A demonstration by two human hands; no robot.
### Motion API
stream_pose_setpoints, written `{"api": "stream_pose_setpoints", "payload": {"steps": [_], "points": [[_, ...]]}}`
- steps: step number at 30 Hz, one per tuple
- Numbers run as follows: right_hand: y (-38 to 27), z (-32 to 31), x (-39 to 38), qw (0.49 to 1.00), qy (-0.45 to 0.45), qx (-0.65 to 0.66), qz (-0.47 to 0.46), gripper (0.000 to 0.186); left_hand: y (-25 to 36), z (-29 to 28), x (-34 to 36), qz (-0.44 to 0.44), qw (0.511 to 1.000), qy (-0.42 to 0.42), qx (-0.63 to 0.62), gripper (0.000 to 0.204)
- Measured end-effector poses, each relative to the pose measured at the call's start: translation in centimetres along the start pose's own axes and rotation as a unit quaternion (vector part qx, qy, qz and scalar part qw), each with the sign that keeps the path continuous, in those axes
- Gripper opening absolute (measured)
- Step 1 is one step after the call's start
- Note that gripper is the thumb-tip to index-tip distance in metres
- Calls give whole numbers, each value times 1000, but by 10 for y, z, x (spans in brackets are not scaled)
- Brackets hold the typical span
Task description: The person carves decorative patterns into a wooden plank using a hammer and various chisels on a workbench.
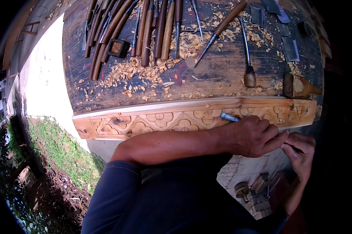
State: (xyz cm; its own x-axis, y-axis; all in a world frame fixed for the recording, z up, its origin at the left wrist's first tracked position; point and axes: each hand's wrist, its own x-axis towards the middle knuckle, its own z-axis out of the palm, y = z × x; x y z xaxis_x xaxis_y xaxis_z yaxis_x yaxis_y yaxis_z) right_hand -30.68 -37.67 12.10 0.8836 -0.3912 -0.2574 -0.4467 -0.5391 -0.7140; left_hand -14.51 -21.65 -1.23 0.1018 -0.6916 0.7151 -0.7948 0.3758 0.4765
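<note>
A long wooden board (160,120) carved with a row of flower and zigzag shapes lies along the bench's near edge. My left arm reaches across in front of it. My left hand (256,136) is closed low over the board's right half; the metal blade of a carving chisel (229,116) sticks out from beneath it, resting at the carved face. The chisel's handle is hidden by the hand. My right hand (300,150) is closed just off the board's near edge, its fingertips meeting the left hand's fingers. What lies between them is hidden.
The dark, worn workbench (222,84) holds many wood shavings (133,72) and several carving tools (146,35) at the back left. A chisel (222,33), another with its bulbous handle (250,78) nearer me, a mallet (300,85) and sandpaper pieces (290,48) lie to the right.
</note>
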Motion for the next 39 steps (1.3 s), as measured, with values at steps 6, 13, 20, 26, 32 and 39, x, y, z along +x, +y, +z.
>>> {"api": "stream_pose_setpoints", "payload": {"steps": [6, 13, 20, 26, 32, 39], "points": [[-1, 0, 3, 1000, -5, 3, 3, 21, -1, 1, -1, 2, 1000, 6, 0, 43], [8, -5, 14, 999, -20, 17, 19, 20, -1, 0, 3, -9, 1000, -15, 24, 44], [18, 2, 25, 999, -35, 38, 3, 20, -2, 2, 3, -33, 998, -27, 40, 47], [9, 3, 34, 999, -46, 23, -1, 22, -1, -2, 4, -69, 995, -38, 67, 45], [9, -2, 29, 999, -37, 12, -23, 22, -3, 3, 1, -33, 998, 2, 62, 48], [13, 1, 35, 999, -39, 19, -15, 20, -1, 1, 4, -32, 995, -14, 94, 47]]}}
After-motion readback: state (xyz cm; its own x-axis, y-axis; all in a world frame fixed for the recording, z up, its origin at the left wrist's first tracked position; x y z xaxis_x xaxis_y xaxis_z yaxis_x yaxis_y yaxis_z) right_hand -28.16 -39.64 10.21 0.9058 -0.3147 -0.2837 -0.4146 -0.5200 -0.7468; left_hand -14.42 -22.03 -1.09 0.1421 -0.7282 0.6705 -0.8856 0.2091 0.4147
